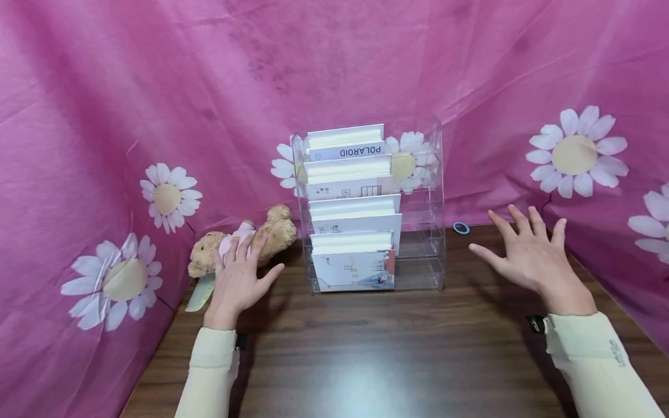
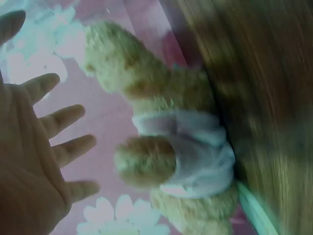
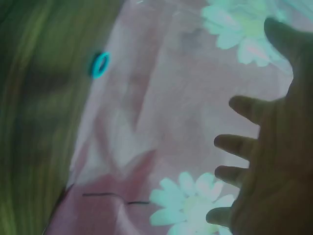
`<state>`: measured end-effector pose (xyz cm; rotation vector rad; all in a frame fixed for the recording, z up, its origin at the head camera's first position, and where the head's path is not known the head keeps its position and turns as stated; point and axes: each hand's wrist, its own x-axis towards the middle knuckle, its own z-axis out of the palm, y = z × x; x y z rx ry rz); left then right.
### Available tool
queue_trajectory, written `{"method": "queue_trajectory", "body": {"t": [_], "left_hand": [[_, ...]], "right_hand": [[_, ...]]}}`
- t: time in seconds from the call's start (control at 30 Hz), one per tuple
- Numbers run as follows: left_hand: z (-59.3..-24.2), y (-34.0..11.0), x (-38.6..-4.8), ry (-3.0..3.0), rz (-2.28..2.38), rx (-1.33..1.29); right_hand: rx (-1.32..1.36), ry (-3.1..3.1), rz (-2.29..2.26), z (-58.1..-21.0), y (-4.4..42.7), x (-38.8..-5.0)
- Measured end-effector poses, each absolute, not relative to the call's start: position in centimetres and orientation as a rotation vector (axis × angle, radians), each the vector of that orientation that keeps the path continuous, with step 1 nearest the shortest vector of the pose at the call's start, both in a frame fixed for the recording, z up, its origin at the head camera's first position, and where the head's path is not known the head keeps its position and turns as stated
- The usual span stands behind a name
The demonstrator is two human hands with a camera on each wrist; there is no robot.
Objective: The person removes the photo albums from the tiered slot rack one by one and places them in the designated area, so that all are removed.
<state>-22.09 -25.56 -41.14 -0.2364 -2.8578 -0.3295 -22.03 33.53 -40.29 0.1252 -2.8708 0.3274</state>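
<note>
My left hand [image 1: 237, 287] is held with fingers spread above the table, near a teddy bear [image 1: 282, 229] in a pale pink top. The bear [image 2: 190, 152] lies on its side at the back left, and the left wrist view shows a gap between it and the fingers. A pale green comb [image 1: 201, 293] lies beside the bear, partly hidden. Over the right side my right hand [image 1: 535, 261] is spread and holds nothing. Nearest to it is a small blue ring-shaped band [image 1: 461, 228], lying by the back edge, also visible in the right wrist view.
A clear tiered rack [image 1: 423, 267] stands at the back centre. White cards or booklets [image 1: 355, 270] fill the left part of its tiers; one reads POLAROID. Pink cloth [image 1: 334, 64] with daisies hangs behind and at both sides of the wooden table [image 1: 407, 354].
</note>
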Motion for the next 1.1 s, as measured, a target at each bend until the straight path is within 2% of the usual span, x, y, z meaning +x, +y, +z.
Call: {"method": "queue_trajectory", "body": {"t": [0.27, 0.4, 0.63, 1.1], "left_hand": [[-41.2, -23.2, -22.8, -2.736, -0.614, -0.519], [-41.7, -21.9, -23.0, -2.708, -0.869, -0.573], [-43.0, -20.2, -22.8, -2.704, -1.352, -0.453], [-44.2, -18.8, -22.5, -2.619, -1.433, -0.250]], "right_hand": [[0.255, -2.502, 0.504, -37.8, 31.2, -21.1], [0.325, -2.387, 0.699, -37.4, 28.7, -20.8], [0.307, -2.449, 1.057, -37.8, 23.9, -20.7], [0.315, -2.552, 1.420, -41.1, 18.1, -21.9]]}}
